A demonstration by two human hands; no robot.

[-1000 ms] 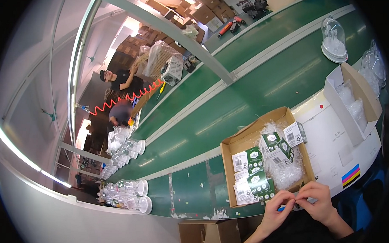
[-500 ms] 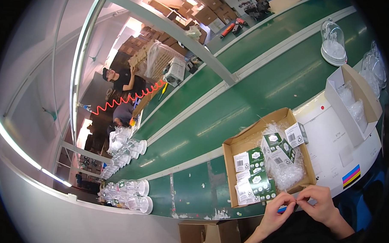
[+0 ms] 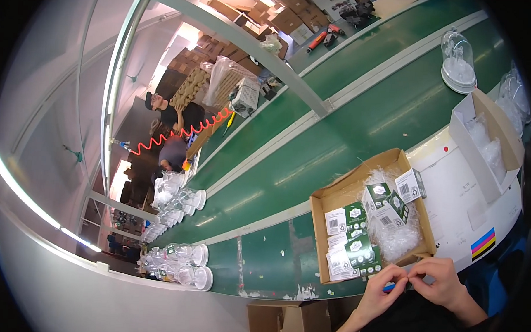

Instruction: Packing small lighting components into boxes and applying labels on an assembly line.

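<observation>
From the hands, a long green bench (image 3: 262,259) sweeps away between 9 and 1 o'clock, worn near its front edge. Clear domes (image 3: 183,262) crowd it at 9, and past the orange coiled hose (image 3: 182,129) at 10 stands a person in a dark cap (image 3: 185,115). A cardboard tray (image 3: 338,189) of green-and-white boxes (image 3: 386,212) and clear filler lies at 11; a white carton (image 3: 473,150) stands at 1.

The forearms come in from 7 and 4 o'clock, wrists bent so the fingertips meet just beside the tray's near edge. The left hand (image 3: 381,292) is closed in a pinch, apparently on a small blue item (image 3: 389,288) inside its thumb-and-finger loop. The right hand (image 3: 441,282) is pinched closed too, fingertips against the left's; whether it grips anything, I can't tell.
</observation>
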